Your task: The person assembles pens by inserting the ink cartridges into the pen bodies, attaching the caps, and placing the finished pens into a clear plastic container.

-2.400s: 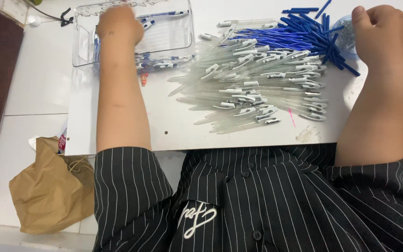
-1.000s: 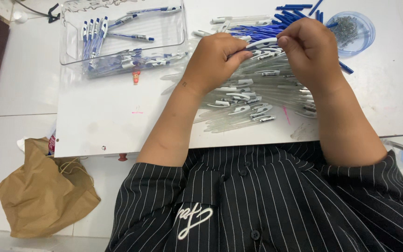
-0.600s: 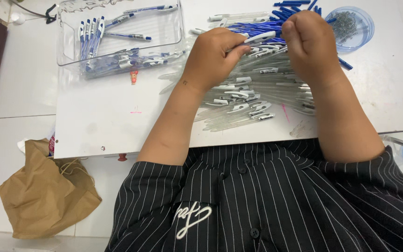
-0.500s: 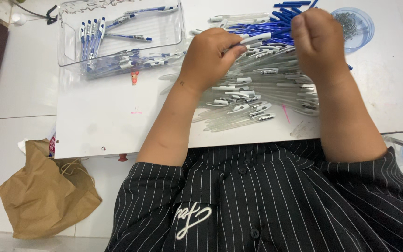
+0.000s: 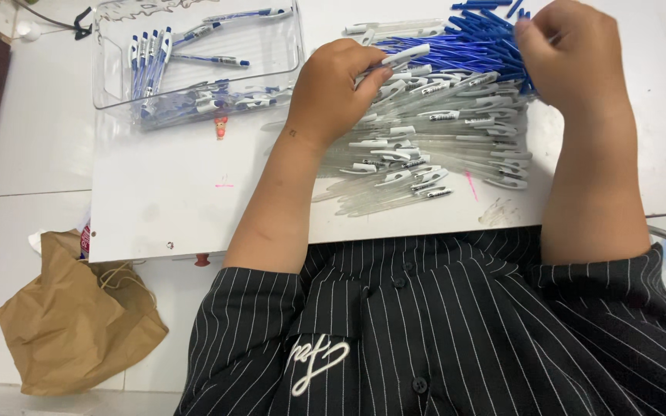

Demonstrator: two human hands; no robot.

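Clear plastic barrel [image 5: 404, 55] with a white clip, pinched in the left hand [image 5: 333, 92] over the barrel pile [image 5: 433, 146] mid-desk. The change: the right hand [image 5: 568, 54] has split away from the left, and now its fingers close down among the blue refills [image 5: 464, 46] at the desk's far edge, what they grip hidden. That reads as fetching a refill for the waiting barrel. Finished pens sit in the tray [image 5: 287, 46], far-left corner.
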